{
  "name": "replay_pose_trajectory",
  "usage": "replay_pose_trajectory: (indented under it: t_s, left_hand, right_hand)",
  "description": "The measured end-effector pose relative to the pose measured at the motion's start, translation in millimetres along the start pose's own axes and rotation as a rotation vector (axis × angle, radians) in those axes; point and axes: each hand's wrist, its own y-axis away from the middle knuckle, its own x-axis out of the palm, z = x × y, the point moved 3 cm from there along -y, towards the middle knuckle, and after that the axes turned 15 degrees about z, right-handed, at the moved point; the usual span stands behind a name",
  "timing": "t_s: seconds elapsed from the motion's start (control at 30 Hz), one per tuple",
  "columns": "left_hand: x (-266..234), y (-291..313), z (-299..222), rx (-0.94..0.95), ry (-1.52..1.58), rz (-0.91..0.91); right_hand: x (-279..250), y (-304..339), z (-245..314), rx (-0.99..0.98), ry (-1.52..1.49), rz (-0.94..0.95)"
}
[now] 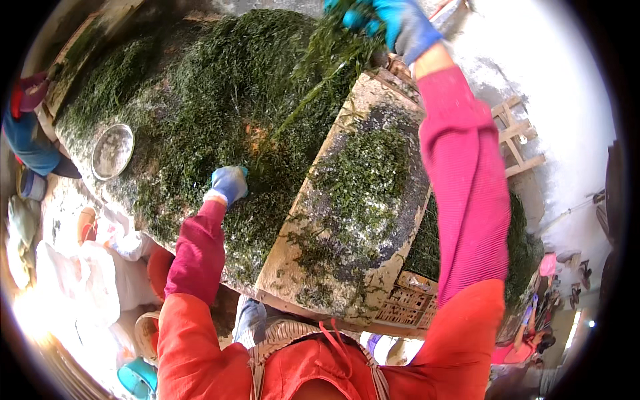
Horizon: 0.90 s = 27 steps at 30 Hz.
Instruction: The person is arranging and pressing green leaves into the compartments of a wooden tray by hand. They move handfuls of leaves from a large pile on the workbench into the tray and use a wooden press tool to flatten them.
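Note:
At the top, my right hand (400, 30), in a blue glove, is closed around a clump of green seaweed (343, 43). Long strands trail from it toward the big seaweed heap (233, 73). My left hand (229, 185), in a grey-blue glove, rests on the heap with its fingers curled in; whatever it grips is hidden. To the right of the heap lies a pale-edged board (280, 260) with a dark middle, where short bits of seaweed (370, 163) are scattered.
A round, shallow sieve-like dish (113, 152) sits at the heap's left. Plastic crates (405, 303) stand beside the board, right of it. White sacks (100, 280) and a teal bucket (138, 379) are at lower left. Another person (32, 133) is at the far left edge.

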Motion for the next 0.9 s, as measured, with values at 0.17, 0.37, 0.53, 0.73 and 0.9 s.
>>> replay_pose_trajectory:
  t_s: [0.17, 0.37, 0.53, 0.73, 0.9]
  left_hand:
    - [-104, 72, -39, 0.354, 0.381, -0.587]
    - [-192, 85, -87, 0.675, 1.017, -0.779]
    - [-167, 15, -93, 0.726, 2.360, -0.229]
    - [-76, -22, -30, -0.042, 0.216, -0.491]
    - [16, -19, 16, -0.158, 0.010, -0.007]
  right_hand:
    - [11, 5, -35, -0.063, 0.107, 0.169]
    - [37, 12, -32, -0.054, -0.101, 0.130]
    - [73, 27, -39, -0.289, -0.352, 0.014]
    - [52, -5, -42, -0.241, -0.734, 0.018]
    - [-77, 23, 33, -0.701, -0.401, 0.321]
